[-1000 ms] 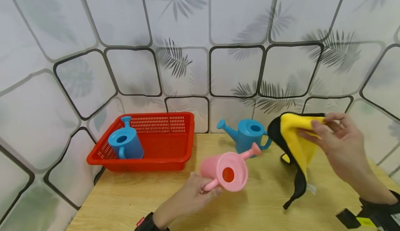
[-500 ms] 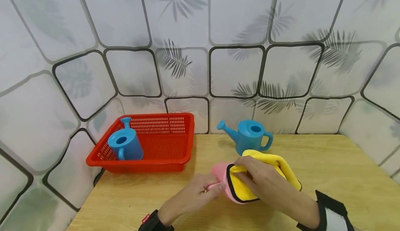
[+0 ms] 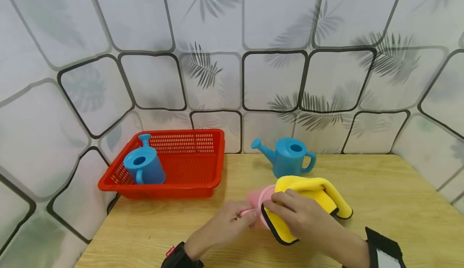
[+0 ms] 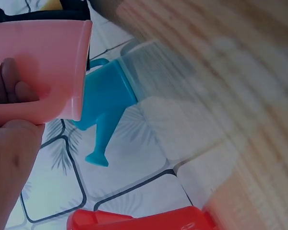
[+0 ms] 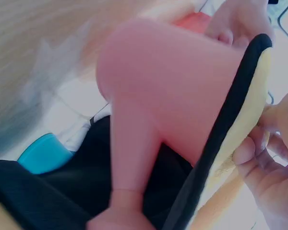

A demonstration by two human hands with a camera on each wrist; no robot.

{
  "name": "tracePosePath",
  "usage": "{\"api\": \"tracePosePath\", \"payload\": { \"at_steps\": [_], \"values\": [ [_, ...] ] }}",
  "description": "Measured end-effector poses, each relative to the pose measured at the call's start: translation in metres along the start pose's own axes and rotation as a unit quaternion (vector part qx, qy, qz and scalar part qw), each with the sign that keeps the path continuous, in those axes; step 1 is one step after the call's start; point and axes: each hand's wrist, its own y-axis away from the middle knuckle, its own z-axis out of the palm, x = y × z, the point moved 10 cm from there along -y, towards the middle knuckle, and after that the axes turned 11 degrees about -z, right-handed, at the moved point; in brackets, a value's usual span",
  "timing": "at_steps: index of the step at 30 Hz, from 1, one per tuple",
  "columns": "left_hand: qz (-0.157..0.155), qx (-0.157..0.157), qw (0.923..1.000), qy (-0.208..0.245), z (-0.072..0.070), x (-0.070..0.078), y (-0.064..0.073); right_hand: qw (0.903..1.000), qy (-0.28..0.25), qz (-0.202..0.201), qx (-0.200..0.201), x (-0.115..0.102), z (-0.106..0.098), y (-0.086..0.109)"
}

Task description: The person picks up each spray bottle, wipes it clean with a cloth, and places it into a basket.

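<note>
My left hand (image 3: 232, 219) grips the handle of a pink toy watering can (image 5: 168, 81), which is tilted with its top toward my right hand. A yellow cloth with black edging (image 3: 308, 187) drapes over the can's top and spout side. My right hand (image 3: 301, 215) pinches the cloth against the top of the can, its fingers bunched there. In the right wrist view the cloth's black underside hangs behind the pink spout (image 5: 134, 143). Much of the can is hidden by the hands and cloth in the head view.
A blue watering can (image 3: 290, 157) stands on the wooden table (image 3: 163, 227) just behind the cloth. To the left, a red plastic basket (image 3: 192, 189) holds another blue watering can (image 3: 146, 165). A patterned wall covering (image 3: 217, 87) rises behind the table.
The right hand has brought the yellow cloth from the right over to the pink can's top. Over the last half second the cloth has shifted, showing more of the can's rim.
</note>
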Motion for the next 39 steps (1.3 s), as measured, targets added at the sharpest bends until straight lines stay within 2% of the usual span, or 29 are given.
{"api": "tracePosePath", "payload": {
  "at_steps": [2, 6, 10, 14, 17, 22, 24, 29, 39],
  "values": [
    [-0.013, -0.003, 0.9998, 0.012, -0.003, -0.004, 0.0, 0.9997, -0.02, -0.012, -0.009, -0.005, 0.001, 0.002],
    [-0.011, -0.017, 0.9992, 0.036, -0.007, -0.006, 0.001, 0.9983, -0.035, -0.038, -0.027, -0.014, -0.002, 0.009],
    [-0.013, -0.03, 0.9983, 0.047, -0.011, -0.009, 0.003, 0.996, -0.006, -0.069, -0.056, -0.02, -0.005, 0.015],
    [-0.006, -0.031, 0.9989, 0.034, -0.012, -0.009, 0.004, 0.9948, 0.025, -0.065, -0.075, -0.016, -0.008, 0.016],
    [0.017, -0.028, 0.9993, 0.018, -0.011, -0.004, 0.004, 0.9965, 0.024, -0.047, -0.065, -0.008, -0.012, 0.014],
    [0.044, -0.054, 0.9975, 0.012, 0.0, 0.005, 0.004, 0.9985, 0.033, -0.026, -0.036, 0.008, -0.019, 0.003],
    [0.043, -0.067, 0.9965, 0.023, 0.004, 0.006, 0.004, 0.9988, 0.03, -0.016, -0.036, 0.013, -0.019, -0.001],
    [0.043, -0.064, 0.9965, 0.032, 0.004, 0.008, 0.006, 0.9986, 0.021, 0.004, -0.047, 0.018, -0.02, -0.003],
    [0.049, -0.062, 0.9965, 0.026, 0.003, 0.006, 0.009, 0.9997, 0.02, 0.011, 0.013, 0.021, -0.027, 0.003]
  ]
}}
